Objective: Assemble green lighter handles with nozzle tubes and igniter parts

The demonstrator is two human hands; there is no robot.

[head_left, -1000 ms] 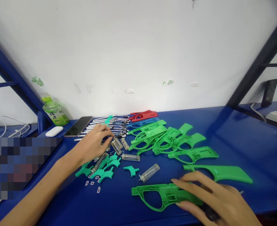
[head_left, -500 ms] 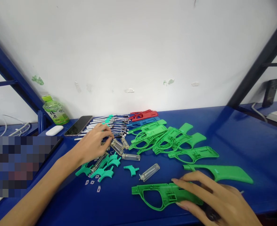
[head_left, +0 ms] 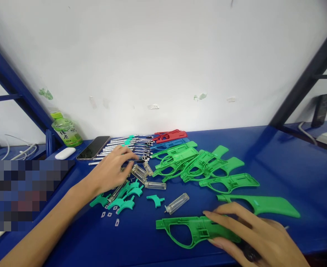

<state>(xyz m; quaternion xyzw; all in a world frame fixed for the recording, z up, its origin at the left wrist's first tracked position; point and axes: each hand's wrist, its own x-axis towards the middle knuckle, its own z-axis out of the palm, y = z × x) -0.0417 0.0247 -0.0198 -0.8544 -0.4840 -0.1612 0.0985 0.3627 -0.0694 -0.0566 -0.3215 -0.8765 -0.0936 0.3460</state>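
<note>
On blue tabletop (head_left: 274,159): right hand (head_left: 259,231), grip clamped on green shell (head_left: 204,230); left hand (head_left: 112,168), grip apart (clear tubes (head_left: 139,173) beside)

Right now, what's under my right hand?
Under your right hand is a green shell; its open loop shows, but its right end is covered. A dark object is too hidden to identify.

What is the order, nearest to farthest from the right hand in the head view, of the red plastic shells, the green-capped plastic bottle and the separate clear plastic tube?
1. Clear plastic tube: left of the right hand.
2. Red plastic shells: left, farther back.
3. Green-capped plastic bottle: far left, also back.
</note>
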